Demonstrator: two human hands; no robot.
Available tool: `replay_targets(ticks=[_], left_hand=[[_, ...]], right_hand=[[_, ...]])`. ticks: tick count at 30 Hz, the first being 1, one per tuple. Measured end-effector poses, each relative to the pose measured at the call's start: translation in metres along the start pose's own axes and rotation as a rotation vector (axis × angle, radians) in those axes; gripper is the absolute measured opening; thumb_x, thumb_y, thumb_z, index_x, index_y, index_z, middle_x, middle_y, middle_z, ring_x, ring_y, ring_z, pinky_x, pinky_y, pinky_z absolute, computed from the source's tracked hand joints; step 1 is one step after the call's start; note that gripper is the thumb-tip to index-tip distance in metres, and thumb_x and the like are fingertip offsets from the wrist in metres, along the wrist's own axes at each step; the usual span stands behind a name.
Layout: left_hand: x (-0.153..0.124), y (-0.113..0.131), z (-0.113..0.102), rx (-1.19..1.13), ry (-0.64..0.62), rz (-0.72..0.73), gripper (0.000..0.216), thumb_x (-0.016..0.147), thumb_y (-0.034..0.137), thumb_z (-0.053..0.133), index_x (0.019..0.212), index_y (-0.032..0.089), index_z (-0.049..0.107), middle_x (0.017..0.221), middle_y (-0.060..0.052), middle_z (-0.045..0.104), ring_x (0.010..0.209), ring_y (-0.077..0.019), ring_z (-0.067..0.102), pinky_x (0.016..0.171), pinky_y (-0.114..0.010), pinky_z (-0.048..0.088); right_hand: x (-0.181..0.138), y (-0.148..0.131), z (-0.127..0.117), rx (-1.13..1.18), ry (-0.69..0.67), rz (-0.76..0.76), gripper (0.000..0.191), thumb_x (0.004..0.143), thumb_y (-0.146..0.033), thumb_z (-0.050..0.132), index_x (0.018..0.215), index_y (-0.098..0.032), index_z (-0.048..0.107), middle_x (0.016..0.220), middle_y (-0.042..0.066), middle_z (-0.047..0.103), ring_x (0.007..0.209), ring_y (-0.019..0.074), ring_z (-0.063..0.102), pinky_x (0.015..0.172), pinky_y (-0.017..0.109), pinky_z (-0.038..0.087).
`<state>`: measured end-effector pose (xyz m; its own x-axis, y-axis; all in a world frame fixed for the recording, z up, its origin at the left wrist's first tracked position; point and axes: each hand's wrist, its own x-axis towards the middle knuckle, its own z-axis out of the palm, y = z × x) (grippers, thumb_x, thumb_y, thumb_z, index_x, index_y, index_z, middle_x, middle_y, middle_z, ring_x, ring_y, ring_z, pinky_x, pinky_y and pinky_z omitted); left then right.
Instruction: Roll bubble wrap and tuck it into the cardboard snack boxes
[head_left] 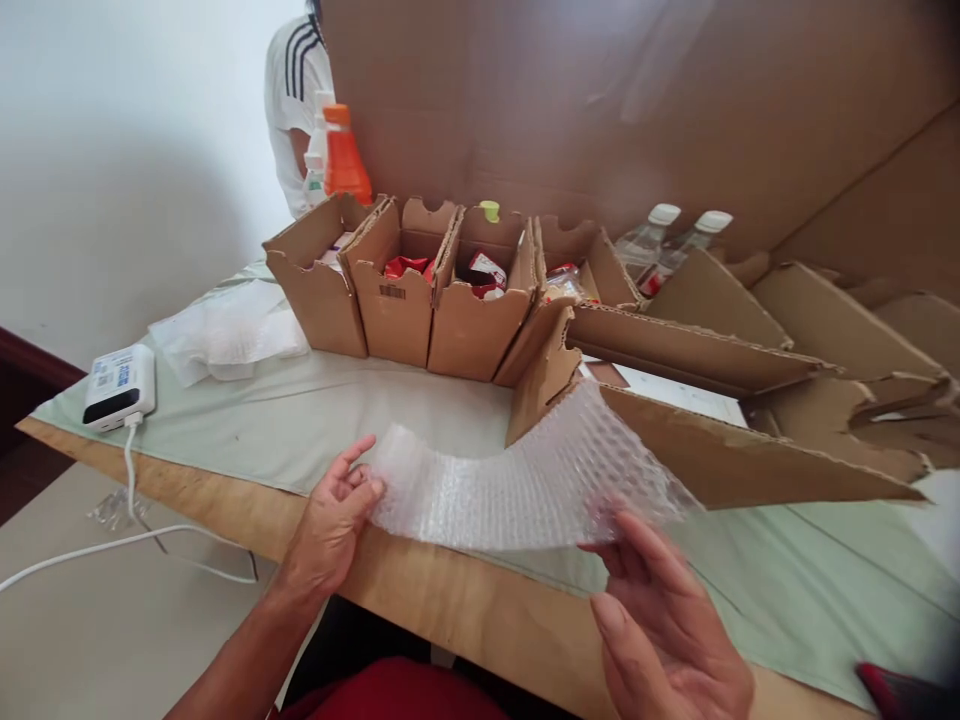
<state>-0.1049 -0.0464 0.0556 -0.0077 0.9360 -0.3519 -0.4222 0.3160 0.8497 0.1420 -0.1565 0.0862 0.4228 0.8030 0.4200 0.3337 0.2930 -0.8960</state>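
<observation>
A pale green cloth [390,400] covered the wooden table against a white wall, and everything sat around a row of small cardboard bins [420,290] near its back. In front of the bins, a sheet of bubble wrap [525,480] hung stretched over the table's near edge. The left hand [330,530] pinched its left end between thumb and fingers; the right hand [660,620] held the right end, fingers loosely spread along the lower edge. The step looked like spreading the sheet out flat. Any further handling would call for an even grip at both ends. Left of the bins lay a white power bank [120,385]; behind them stood a person in a white shirt [292,90].
</observation>
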Motion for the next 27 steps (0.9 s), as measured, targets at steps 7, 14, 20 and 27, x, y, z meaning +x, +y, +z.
replay_targets(ticks=[7,14,20,27], left_hand=[[-0.063,-0.007,-0.025,0.396,0.152,0.300,0.065,0.085,0.038,0.079,0.145,0.028,0.057,0.107,-0.002,0.075,0.097,-0.0169,0.073,0.084,-0.022,0.061],[-0.088,-0.031,-0.044,0.502,0.056,0.306,0.041,0.089,0.038,0.074,0.128,0.028,0.072,0.121,-0.005,0.077,0.108,-0.0225,0.074,0.086,-0.024,0.062],[-0.089,-0.013,-0.039,0.456,-0.132,0.108,0.034,0.090,0.044,0.072,0.116,0.022,0.078,0.092,-0.007,0.080,0.077,-0.0198,0.074,0.072,-0.025,0.062],[-0.092,-0.011,-0.042,0.583,-0.013,0.424,0.062,0.094,0.033,0.066,0.152,0.031,0.044,0.098,-0.003,0.071,0.086,-0.0193,0.072,0.086,-0.034,0.061]], right_hand=[[0.081,0.032,0.056,-0.361,-0.386,-0.426,0.061,0.096,-0.014,0.057,0.155,-0.027,0.044,0.152,0.011,0.053,0.139,0.0270,0.052,0.113,0.049,0.050],[0.081,0.062,0.075,-0.665,-0.691,-0.221,0.055,0.094,-0.012,0.050,0.149,-0.015,0.049,0.158,0.024,0.040,0.140,0.0360,0.050,0.109,0.055,0.051],[0.020,0.018,0.039,-0.515,-0.839,-0.450,0.064,0.088,-0.012,0.056,0.151,-0.020,0.043,0.157,0.018,0.044,0.139,0.0340,0.049,0.106,0.054,0.052],[-0.004,0.023,0.076,-0.174,-0.645,-0.323,0.059,0.080,0.003,0.043,0.131,-0.021,0.056,0.098,0.006,0.074,0.084,0.0207,0.068,0.076,0.035,0.058]])
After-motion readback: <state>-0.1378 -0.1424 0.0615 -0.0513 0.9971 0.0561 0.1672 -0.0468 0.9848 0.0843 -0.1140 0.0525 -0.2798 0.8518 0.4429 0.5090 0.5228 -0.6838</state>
